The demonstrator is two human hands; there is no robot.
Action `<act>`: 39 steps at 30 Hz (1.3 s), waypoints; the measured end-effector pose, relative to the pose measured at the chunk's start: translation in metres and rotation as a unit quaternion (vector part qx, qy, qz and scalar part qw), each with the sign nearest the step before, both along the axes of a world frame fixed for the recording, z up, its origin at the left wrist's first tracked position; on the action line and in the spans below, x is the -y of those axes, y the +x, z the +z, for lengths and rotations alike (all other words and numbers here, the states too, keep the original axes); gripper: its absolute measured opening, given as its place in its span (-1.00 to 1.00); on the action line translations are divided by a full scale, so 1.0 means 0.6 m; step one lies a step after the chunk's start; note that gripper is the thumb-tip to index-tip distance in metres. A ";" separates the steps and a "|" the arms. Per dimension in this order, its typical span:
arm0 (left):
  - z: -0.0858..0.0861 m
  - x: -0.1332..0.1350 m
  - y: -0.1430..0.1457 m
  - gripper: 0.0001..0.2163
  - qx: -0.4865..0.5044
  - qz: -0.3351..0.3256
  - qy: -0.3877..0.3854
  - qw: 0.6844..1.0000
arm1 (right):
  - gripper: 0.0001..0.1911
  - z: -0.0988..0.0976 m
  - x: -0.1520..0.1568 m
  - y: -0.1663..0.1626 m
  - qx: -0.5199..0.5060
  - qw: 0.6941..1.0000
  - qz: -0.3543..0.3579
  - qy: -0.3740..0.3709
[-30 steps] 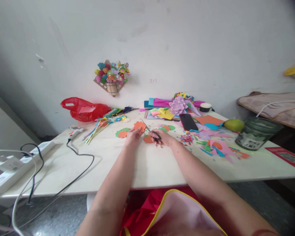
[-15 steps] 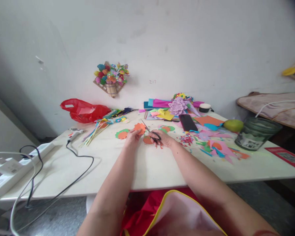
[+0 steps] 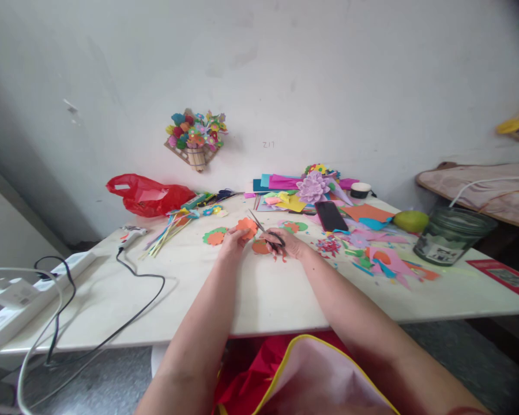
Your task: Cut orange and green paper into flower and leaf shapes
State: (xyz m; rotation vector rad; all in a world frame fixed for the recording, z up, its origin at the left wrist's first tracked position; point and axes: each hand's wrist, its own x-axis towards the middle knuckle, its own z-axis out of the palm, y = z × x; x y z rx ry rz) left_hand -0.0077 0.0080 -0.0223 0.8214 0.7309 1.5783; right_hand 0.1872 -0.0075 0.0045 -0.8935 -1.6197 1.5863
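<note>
Between the fingers of my left hand (image 3: pixel 234 242) is an orange scalloped flower cutout (image 3: pixel 246 226), lifted a little off the table. My right hand (image 3: pixel 289 244) is closed round the dark handles of a pair of scissors (image 3: pixel 275 238), whose blades point up and left at the cutout's right edge. Whether the blades touch it I cannot tell. Under my hands lies another orange piece (image 3: pixel 260 246), partly covered. Green and orange scalloped cutouts lie left of my left hand (image 3: pixel 217 236) and beyond my right hand (image 3: pixel 300 226).
A glue gun (image 3: pixel 132 235) with a black cord and a power strip (image 3: pixel 38 294) are at left. Behind stand a red plastic bag (image 3: pixel 151 196) and a purple foam flower (image 3: pixel 313 187). To the right are a phone (image 3: pixel 331 217), colored scraps (image 3: pixel 389 264) and a green jar (image 3: pixel 450 236).
Almost nothing differs. The orange cutout and the scissors have shifted very slightly; both hands keep their hold.
</note>
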 end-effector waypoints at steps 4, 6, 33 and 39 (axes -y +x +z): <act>0.002 0.002 0.000 -0.77 -0.001 -0.010 -0.001 1.000 | -0.73 0.000 0.000 0.002 0.009 1.000 0.002 0.008; 0.004 0.004 0.001 -0.76 0.007 -0.017 0.002 1.000 | -0.71 0.001 0.001 0.003 0.018 1.000 0.002 0.008; 0.006 0.003 0.002 -0.81 0.006 0.013 -0.016 1.000 | -0.65 0.000 -0.002 0.003 0.043 0.998 -0.006 0.034; 0.011 0.008 0.003 -0.81 -0.004 0.006 -0.017 1.000 | -0.64 0.007 0.004 0.008 0.058 0.998 0.000 0.036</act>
